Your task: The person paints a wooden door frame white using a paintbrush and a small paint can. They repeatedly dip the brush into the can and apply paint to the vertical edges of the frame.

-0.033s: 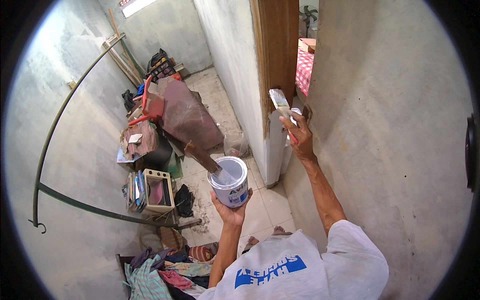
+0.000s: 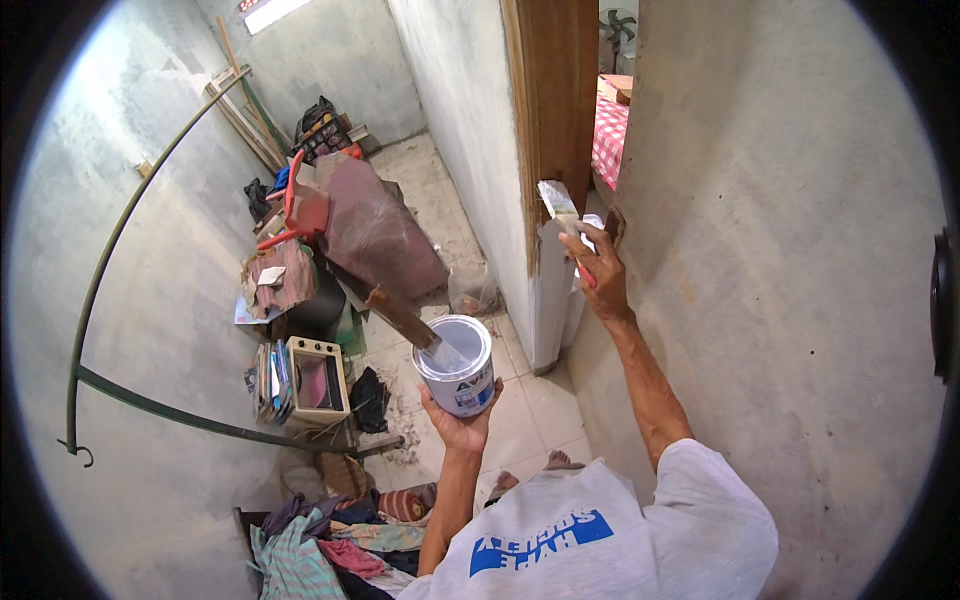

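Note:
My left hand [image 2: 459, 426] grips a white paint can [image 2: 463, 388] from below, fingers around its base. The can is open at the top, with whitish paint on its inner wall. A flat wooden stick [image 2: 400, 318] leans out over the rim, its lower end coated white. In my right hand [image 2: 603, 272] is a paintbrush [image 2: 562, 209] with white-loaded bristles and a red handle end. The bristles are up against the wooden door frame [image 2: 553, 100], near where its brown surface meets the white lower part [image 2: 549, 300].
A bare wall [image 2: 760, 250] stands close on my right. To the left are a toaster oven [image 2: 318, 380], a red plastic chair [image 2: 303, 205], a covered brownish bulky object [image 2: 375, 225] and a heap of clothes [image 2: 340, 545]. A curved metal bar [image 2: 210, 418] juts across the left side.
The paint can in my left hand has shifted very slightly to the left. My right hand and the paintbrush look almost unmoved.

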The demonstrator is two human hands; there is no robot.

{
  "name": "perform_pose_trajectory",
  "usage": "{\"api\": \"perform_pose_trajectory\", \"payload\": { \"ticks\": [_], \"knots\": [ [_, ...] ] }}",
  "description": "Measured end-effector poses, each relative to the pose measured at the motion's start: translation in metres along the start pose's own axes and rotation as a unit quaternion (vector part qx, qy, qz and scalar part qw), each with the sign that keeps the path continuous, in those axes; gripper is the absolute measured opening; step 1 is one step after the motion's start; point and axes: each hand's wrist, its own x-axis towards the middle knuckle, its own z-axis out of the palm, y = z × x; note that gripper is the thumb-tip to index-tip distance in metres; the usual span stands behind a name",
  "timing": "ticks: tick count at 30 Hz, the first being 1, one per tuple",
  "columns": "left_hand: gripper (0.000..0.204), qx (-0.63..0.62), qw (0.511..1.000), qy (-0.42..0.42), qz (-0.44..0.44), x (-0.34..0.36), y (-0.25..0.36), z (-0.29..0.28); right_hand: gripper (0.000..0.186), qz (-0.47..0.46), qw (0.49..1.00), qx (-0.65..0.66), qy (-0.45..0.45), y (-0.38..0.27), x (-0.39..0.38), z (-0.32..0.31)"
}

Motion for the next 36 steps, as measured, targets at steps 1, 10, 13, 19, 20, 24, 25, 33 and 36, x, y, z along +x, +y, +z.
{"api": "perform_pose_trajectory", "payload": {
  "ticks": [1, 10, 13, 19, 20, 24, 25, 33, 36],
  "knots": [
    [0.082, -0.008, 1.000, 0.000, 0.001, 0.000, 0.001, -0.007, 0.040, 0.001, 1.000, -0.006, -0.006, 0.001, 0.000, -0.001],
    [0.080, -0.009, 0.999, 0.035, 0.025, -0.003, 0.005, -0.026, 0.032, 0.019, 0.986, -0.045, -0.158, 0.023, 0.057, -0.042],
    [0.080, 0.002, 0.998, 0.037, 0.043, -0.003, 0.003, -0.026, 0.030, 0.000, 0.993, -0.030, -0.112, 0.018, 0.088, -0.051],
    [0.079, -0.002, 0.998, 0.039, 0.052, -0.004, 0.002, -0.032, 0.022, 0.057, 0.981, -0.013, -0.184, 0.020, 0.077, -0.061],
    [0.079, -0.002, 0.998, 0.043, 0.051, -0.004, 0.001, -0.032, 0.022, 0.073, 0.973, -0.010, -0.220, 0.027, 0.071, -0.056],
    [0.079, -0.008, 0.998, 0.046, 0.044, -0.005, 0.002, -0.032, 0.022, 0.072, 0.968, -0.003, -0.239, 0.040, 0.079, -0.042],
    [0.080, -0.006, 0.998, 0.047, 0.044, -0.005, 0.002, -0.032, 0.022, 0.049, 0.977, -0.011, -0.208, 0.040, 0.087, -0.041],
    [0.081, -0.032, 0.997, 0.041, 0.051, -0.008, 0.004, -0.035, 0.042, -0.043, 0.999, -0.012, -0.023, 0.025, 0.095, -0.045],
    [0.082, -0.031, 0.998, 0.036, 0.041, -0.008, 0.006, -0.033, 0.043, -0.039, 0.994, -0.072, -0.067, 0.057, 0.044, -0.020]
  ]
}}
